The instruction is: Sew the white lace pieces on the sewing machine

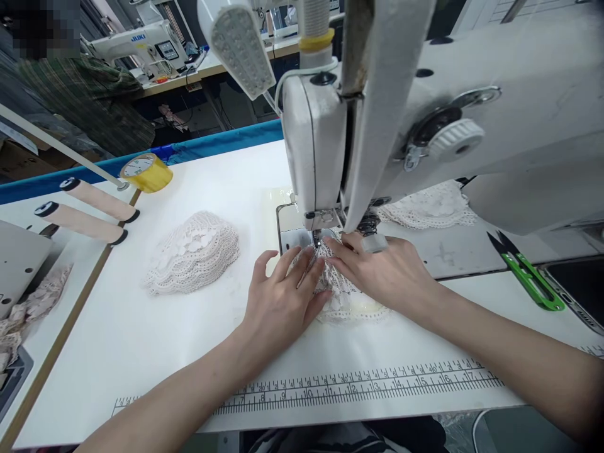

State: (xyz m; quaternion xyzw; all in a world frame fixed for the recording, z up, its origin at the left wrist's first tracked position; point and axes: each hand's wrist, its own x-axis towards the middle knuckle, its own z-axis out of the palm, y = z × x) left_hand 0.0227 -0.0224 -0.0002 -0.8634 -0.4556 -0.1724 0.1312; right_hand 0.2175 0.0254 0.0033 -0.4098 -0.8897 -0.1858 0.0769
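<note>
A white lace piece (346,305) lies beneath the needle area of a white sewing machine (314,151). My left hand (283,299) rests on the lace's left side, fingers spread and fingertips close to the presser foot (318,238). From the right, my right hand (384,267) reaches in with its fingers stretched out, touching the lace just beside the foot. Part of the lace is hidden under both hands. On the table to the left sits a stack of similar lace pieces (193,255). More lace (429,204) lies behind the machine's needle head.
Green thread snips (531,277) and a phone (578,289) lie at the right. Two thread cones (85,220) and a yellow tape roll (147,173) stand at the left. A printed ruler (353,387) runs along the front edge. A person (85,94) sits beyond, near another machine.
</note>
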